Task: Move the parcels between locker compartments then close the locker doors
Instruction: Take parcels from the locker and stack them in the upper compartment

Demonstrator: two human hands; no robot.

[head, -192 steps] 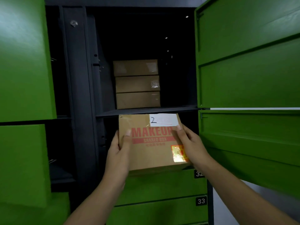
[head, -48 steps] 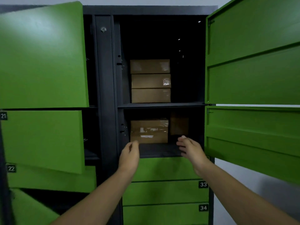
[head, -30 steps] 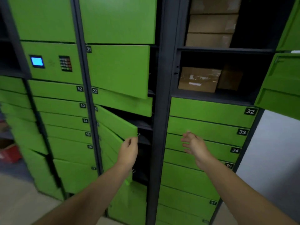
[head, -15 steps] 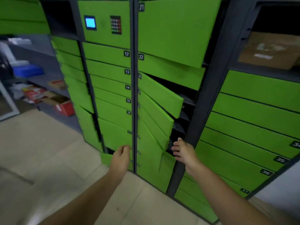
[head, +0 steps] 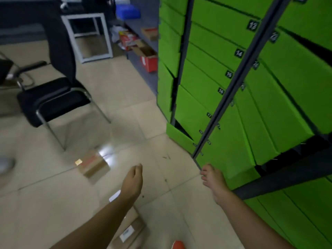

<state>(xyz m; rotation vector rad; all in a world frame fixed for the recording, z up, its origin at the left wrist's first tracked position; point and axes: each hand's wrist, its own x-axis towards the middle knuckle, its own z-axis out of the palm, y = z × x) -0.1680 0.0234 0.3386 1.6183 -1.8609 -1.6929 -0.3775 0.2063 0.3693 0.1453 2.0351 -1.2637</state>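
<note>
Two parcels are seen on the floor (head: 53, 203). One parcel (head: 94, 166) lies ahead and to the left of the left hand (head: 133, 180), set askew to the tile joints; its long axis cannot be fixed through the blur. A second parcel (head: 134, 228), with a white label (head: 126, 233), lies nearer, partly hidden under the left forearm (head: 100, 218). The left hand is judged the nearer to both. The right hand (head: 213, 178) is held by the lockers (head: 206, 105), where some doors stand ajar. The fingers of both hands are relaxed and loosely apart, and nothing is held.
</note>
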